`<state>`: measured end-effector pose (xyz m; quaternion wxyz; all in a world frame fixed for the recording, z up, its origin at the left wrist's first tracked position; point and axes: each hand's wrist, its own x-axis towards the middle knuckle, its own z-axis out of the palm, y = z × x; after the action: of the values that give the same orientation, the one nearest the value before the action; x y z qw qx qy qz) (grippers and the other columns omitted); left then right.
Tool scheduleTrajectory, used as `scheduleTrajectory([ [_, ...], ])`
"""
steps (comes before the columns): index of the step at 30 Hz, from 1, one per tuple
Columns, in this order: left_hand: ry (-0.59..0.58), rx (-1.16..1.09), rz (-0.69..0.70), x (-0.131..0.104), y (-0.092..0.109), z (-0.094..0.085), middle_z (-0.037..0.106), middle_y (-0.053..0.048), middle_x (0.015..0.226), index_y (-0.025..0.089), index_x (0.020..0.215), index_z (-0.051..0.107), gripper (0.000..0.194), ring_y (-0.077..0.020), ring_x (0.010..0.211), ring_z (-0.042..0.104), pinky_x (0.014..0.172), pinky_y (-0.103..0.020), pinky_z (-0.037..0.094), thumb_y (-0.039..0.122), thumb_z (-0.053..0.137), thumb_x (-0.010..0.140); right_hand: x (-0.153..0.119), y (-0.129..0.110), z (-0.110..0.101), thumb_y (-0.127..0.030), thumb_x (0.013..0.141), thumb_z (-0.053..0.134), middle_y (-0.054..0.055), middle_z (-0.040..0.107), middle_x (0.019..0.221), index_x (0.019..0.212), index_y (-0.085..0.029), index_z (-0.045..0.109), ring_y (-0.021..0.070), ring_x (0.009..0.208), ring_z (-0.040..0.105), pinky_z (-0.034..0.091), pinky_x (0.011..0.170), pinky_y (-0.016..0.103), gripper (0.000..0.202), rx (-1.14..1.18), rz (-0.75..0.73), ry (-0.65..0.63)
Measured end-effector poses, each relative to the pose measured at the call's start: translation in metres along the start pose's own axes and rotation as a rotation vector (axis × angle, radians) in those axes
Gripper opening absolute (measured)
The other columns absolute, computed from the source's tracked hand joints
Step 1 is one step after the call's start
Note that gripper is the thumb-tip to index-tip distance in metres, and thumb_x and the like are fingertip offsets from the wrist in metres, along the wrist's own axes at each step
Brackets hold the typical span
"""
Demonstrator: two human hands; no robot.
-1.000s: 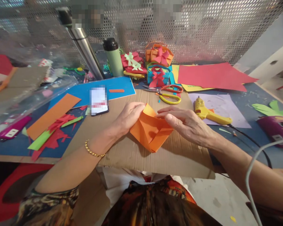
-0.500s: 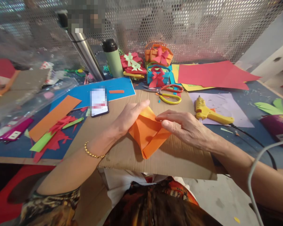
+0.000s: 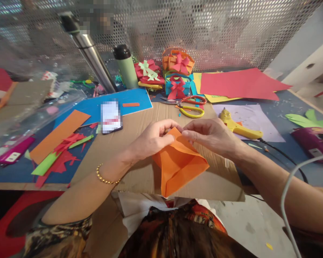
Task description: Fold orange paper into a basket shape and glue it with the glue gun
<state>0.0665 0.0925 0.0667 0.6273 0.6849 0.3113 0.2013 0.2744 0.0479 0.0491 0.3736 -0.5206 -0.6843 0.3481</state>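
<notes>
A folded orange paper piece [image 3: 177, 165], open like a pocket toward me, is held above a brown cardboard sheet [image 3: 97, 168]. My left hand [image 3: 153, 139] pinches its upper left part, the thumb lying on the paper. At its top corner my right hand [image 3: 207, 136] grips the edge between thumb and fingers. The fingertips of both hands almost meet there, and some are hidden behind the paper. A gold bead bracelet [image 3: 106, 179] circles my left wrist.
Behind the cardboard lie scissors [image 3: 192, 111], a phone [image 3: 111, 116] and small paper baskets [image 3: 179, 86]. A yellow glue gun [image 3: 239, 127] rests at the right on lilac paper. Orange strips and red scraps [image 3: 67, 143] are at the left; bottles [image 3: 126, 68] stand at the back.
Both hands have come together at the paper's top corner. The orange paper has tilted and shifted slightly toward me, and my right hand has closed on its edge.
</notes>
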Motion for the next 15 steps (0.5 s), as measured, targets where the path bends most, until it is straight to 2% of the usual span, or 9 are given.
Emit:
scheduleTrajectory([
  [3,0.024,0.041,0.042,0.0007,-0.0034,0.0056,0.059,0.004,0.075,0.019,0.115,0.056,0.04,-0.0103,0.06,0.055,0.052,-0.021,0.038,0.024,0.06,0.076,-0.0016,-0.002,0.0078,-0.065,0.08,0.074,0.0,0.06,0.063,0.071,-0.016,0.068,0.0093,0.056,0.048,0.034,0.05,0.025,0.05,0.048,0.032,0.002],
  [6,0.058,0.057,0.051,0.0033,-0.0056,0.0077,0.059,0.003,0.078,0.017,0.119,0.056,0.042,-0.0106,0.063,0.055,0.054,-0.022,0.039,0.026,0.061,0.077,-0.0038,-0.0022,0.012,-0.052,0.082,0.075,-0.002,0.054,0.06,0.069,-0.017,0.064,0.0076,0.055,0.043,0.031,0.05,0.025,0.039,0.053,0.01,0.052],
  [8,0.062,0.004,0.02,0.0048,-0.0058,0.0068,0.062,0.0,0.083,0.016,0.109,0.06,0.034,-0.0119,0.069,0.058,0.058,-0.023,0.043,0.031,0.062,0.078,-0.0039,0.0003,0.012,-0.046,0.082,0.074,-0.003,0.054,0.059,0.069,-0.017,0.064,0.0077,0.055,0.042,0.031,0.05,0.025,0.034,0.049,-0.012,0.093],
  [10,0.075,-0.034,-0.024,0.0057,-0.0055,0.0049,0.062,-0.001,0.081,0.016,0.09,0.061,0.023,-0.0119,0.069,0.057,0.059,-0.023,0.043,0.036,0.063,0.079,-0.0029,0.0037,0.011,-0.045,0.082,0.073,-0.003,0.055,0.059,0.07,-0.018,0.065,0.0086,0.055,0.045,0.032,0.05,0.025,0.031,0.074,-0.012,0.104],
  [12,0.106,-0.03,-0.05,0.006,-0.0051,0.0031,0.057,0.001,0.073,0.017,0.075,0.057,0.023,-0.0101,0.064,0.053,0.057,-0.023,0.039,0.038,0.063,0.078,-0.0019,0.0063,0.01,-0.044,0.081,0.073,-0.002,0.057,0.059,0.071,-0.018,0.065,0.0094,0.055,0.047,0.033,0.05,0.025,0.029,0.097,-0.001,0.104],
  [15,0.144,-0.012,-0.044,0.006,-0.0048,0.0016,0.052,0.003,0.067,0.017,0.068,0.054,0.024,-0.0088,0.061,0.047,0.055,-0.022,0.035,0.038,0.064,0.077,-0.0016,0.0062,0.01,-0.042,0.08,0.073,-0.001,0.06,0.06,0.07,-0.018,0.065,0.01,0.056,0.049,0.035,0.05,0.026,0.027,0.088,0.012,0.109],
])
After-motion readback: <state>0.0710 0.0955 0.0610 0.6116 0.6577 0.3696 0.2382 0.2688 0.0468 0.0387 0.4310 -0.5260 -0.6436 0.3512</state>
